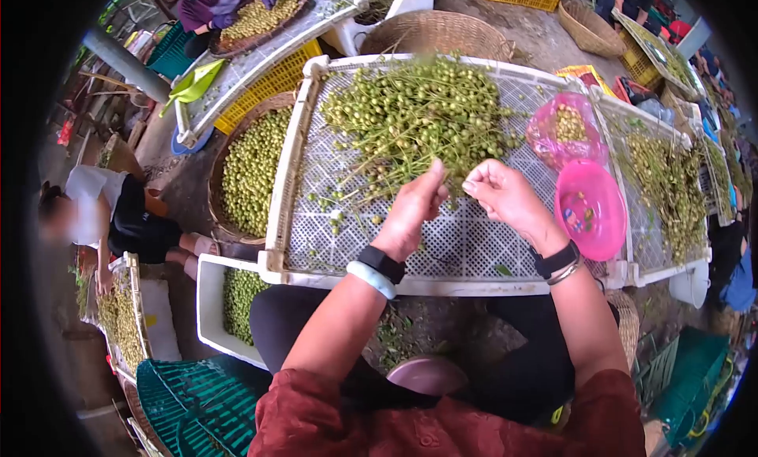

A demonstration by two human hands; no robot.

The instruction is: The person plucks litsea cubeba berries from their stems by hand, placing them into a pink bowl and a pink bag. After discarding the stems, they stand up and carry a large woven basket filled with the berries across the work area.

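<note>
A heap of thin stems with round green berries (418,109) lies on a white mesh tray (474,255) in front of me. My left hand (412,210) is closed at the heap's near edge, thumb up and fingers curled. Close to its right, my right hand (509,195) has thumb and forefinger pinched together. Whatever either hand holds is too small or hidden to make out. Loose berries and bits of stem lie left of my left hand. Right of my right hand are a pink bowl (602,228) and a pink plastic bag (545,133) with pale berries in it.
A round basket of berries (253,173) stands left of the tray, with a white foam box (209,299) nearer me. A second mesh tray (643,252) with stems adjoins on the right. A green crate (197,402) is at lower left. Other people sit around.
</note>
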